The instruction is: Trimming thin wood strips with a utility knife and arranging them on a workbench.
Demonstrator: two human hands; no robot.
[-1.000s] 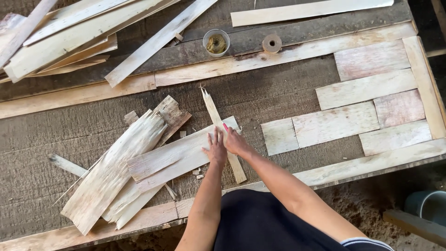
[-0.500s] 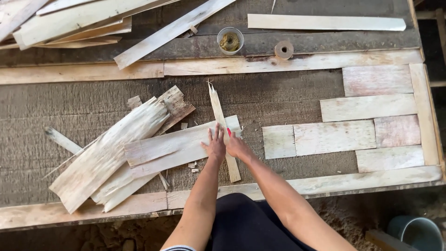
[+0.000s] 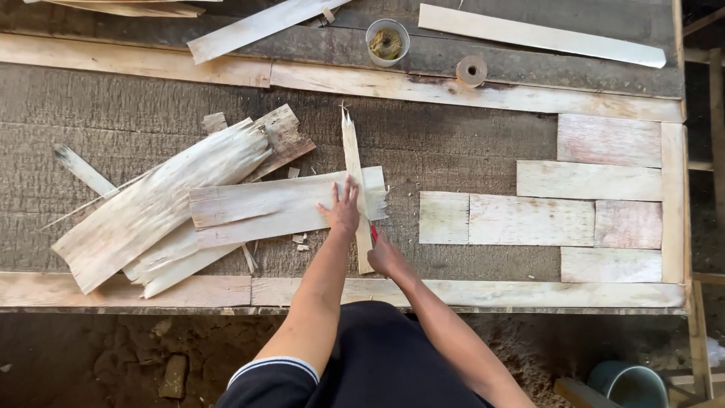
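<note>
While the left hand [image 3: 343, 211] lies open and flat on a wide pale slat [image 3: 279, 208], right hand [image 3: 385, 255] closed on the near end of a narrow splintered strip [image 3: 353, 162], crossing the slat, on the brown surface [image 3: 468, 140], loose slat pile [image 3: 151, 211] at left.

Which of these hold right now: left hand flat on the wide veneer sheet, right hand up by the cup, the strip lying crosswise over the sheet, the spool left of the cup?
1. The left hand lies flat on the sheet. True.
2. The right hand is by the cup. False: it is at the near end of the strip.
3. The strip crosses the sheet. True.
4. The spool is left of the cup. False: it is on the right.
</note>
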